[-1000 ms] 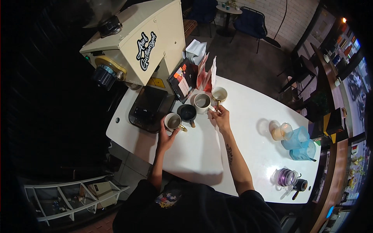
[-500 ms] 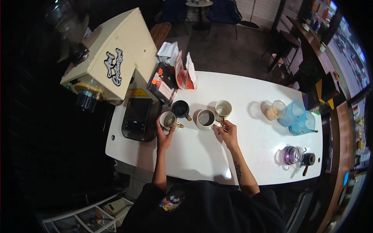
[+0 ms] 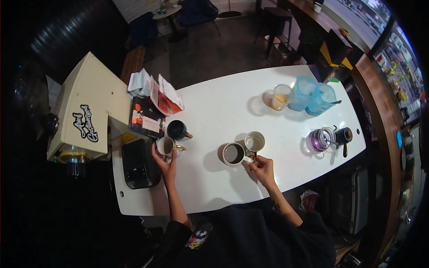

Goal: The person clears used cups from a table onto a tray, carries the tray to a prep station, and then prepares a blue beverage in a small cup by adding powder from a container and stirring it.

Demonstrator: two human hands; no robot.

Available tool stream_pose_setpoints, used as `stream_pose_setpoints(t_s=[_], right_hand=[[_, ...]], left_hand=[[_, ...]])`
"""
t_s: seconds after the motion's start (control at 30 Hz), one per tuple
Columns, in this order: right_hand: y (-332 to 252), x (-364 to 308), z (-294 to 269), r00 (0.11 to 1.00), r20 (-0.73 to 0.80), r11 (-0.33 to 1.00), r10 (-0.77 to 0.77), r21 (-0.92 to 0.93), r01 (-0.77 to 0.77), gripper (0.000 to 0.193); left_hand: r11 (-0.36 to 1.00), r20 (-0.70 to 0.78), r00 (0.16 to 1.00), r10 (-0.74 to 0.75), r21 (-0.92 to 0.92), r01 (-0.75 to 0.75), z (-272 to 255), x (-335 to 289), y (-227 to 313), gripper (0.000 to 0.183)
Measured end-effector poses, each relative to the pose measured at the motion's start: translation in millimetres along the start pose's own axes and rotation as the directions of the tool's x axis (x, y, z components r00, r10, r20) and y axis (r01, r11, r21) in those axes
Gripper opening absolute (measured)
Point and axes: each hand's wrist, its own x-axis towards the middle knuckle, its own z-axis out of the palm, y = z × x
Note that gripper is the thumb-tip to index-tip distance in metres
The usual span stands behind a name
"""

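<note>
My left hand (image 3: 166,163) is closed round the near side of a cream mug (image 3: 166,146) with a gold handle, which points right. Just behind it stands a dark mug (image 3: 177,129) with a brown handle. My right hand (image 3: 262,170) pinches the white handle of a mug with a grey inside (image 3: 233,153). Against that one, behind and to its right, sits another cream mug (image 3: 254,142); its gold handle also runs down to my right fingers, which partly cover it.
A beige grinder (image 3: 89,102) and a black scale (image 3: 137,163) stand at left, beside packets (image 3: 169,96) and a dark box (image 3: 145,120). Blue pitchers (image 3: 305,92) and a clear cup (image 3: 281,98) are far right on the white table (image 3: 210,98); nearer are a glass server (image 3: 321,139) and a portafilter (image 3: 343,135).
My view has swung to the right. The two mugs at my right hand have moved right, away from the left pair. My left hand stays on its mug.
</note>
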Motion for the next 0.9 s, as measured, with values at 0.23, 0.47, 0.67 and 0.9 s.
stream_pose_setpoints(t_s=[0.23,0.47,0.67,0.9], right_hand=[[18,-17,-14,0.999,-0.046,1.000,-0.002,-0.006,0.002,0.032],[1,-21,-17,1.000,0.015,0.999,-0.010,-0.051,0.010,0.031],[13,-21,-19,0.998,-0.033,0.996,-0.059,0.072,0.061,0.021],[22,-22,-32,0.991,-0.102,0.996,-0.085,-0.023,0.083,0.025]], left_hand=[[0.975,-0.087,0.978,0.187,0.141,-0.174,-7,-44,0,0.067],[0.998,0.623,0.780,0.059,-0.007,-0.069,84,-94,61,0.084],[0.973,0.709,0.701,0.073,0.104,-0.207,115,-99,72,0.095],[0.923,0.667,0.728,0.159,0.160,-0.349,132,-102,68,0.098]])
